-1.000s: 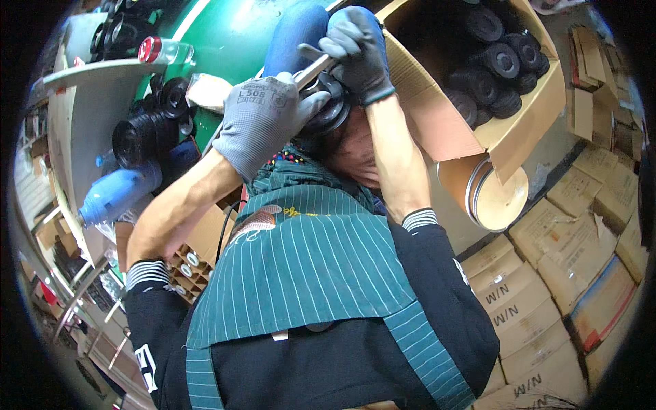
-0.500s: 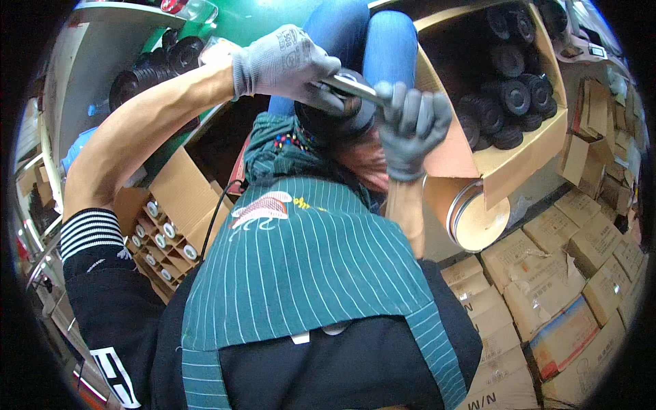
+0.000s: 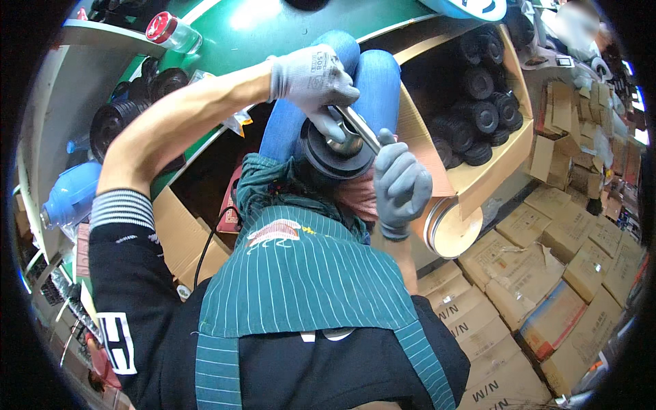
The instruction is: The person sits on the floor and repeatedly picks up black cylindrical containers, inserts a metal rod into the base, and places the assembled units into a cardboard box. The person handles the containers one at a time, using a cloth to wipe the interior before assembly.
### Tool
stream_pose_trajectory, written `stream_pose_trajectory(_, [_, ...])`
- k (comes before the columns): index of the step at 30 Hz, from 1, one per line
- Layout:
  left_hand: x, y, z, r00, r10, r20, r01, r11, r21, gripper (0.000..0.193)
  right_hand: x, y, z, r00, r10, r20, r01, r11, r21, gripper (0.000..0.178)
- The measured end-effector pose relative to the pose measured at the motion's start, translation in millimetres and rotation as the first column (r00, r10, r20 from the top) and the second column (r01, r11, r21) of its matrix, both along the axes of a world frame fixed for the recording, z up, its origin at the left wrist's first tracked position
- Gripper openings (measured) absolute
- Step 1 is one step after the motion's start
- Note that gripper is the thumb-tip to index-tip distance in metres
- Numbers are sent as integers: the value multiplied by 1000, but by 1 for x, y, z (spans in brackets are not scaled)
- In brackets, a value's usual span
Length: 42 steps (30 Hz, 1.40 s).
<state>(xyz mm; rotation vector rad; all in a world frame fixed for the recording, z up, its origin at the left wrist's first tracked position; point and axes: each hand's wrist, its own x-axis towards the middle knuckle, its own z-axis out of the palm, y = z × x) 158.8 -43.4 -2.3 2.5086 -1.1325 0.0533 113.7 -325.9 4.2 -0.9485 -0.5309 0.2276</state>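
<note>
A black round wheel-like disc (image 3: 316,156) with stepped rims rests at my lap, between my thighs and the apron. Across its metal centre lies a silver bar-shaped tool like a wrench (image 3: 362,128). My left hand (image 3: 313,80), in a grey glove, is closed over the tool's far end, its thumb against the metal centre. Also grey-gloved, my right hand (image 3: 401,186) is closed at the tool's near end, the fingers curled round it. What the tool's far end grips is hidden under my left hand.
On my right stands an open carton (image 3: 502,154) of black discs, with a round tan-topped drum (image 3: 456,229) beside it. Flattened cartons (image 3: 506,273) cover the floor there. Ahead are a green table (image 3: 253,34) and a red-lidded jar (image 3: 174,33). More black discs (image 3: 113,130) lie left.
The view has shifted, showing more of the table. My right hand has come closer to my body, and the tool slants more steeply. More of the disc's face now shows.
</note>
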Motion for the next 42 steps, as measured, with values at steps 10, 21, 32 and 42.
stream_pose_trajectory(10, [-78, 101, -44, 269, 958, -103, -963, 268, -18, 53, 7, -14, 14, 853, 418, 311, 120, 422, -898, 112])
stream_pose_trajectory(21, [-90, 109, -58, 150, 989, -8, -979, 150, 137, 54, 19, -31, 57, 809, 395, 435, 113, 622, -775, 100])
stream_pose_trajectory(32, [-83, 76, 5, 654, 586, -478, -563, -46, -825, 72, 170, 149, 12, 491, 449, -747, -365, 884, 292, 61])
stream_pose_trajectory(42, [92, 216, 99, 282, 905, 319, -871, 381, -310, 59, 193, 166, -32, 548, 525, -651, -600, 789, 131, 72])
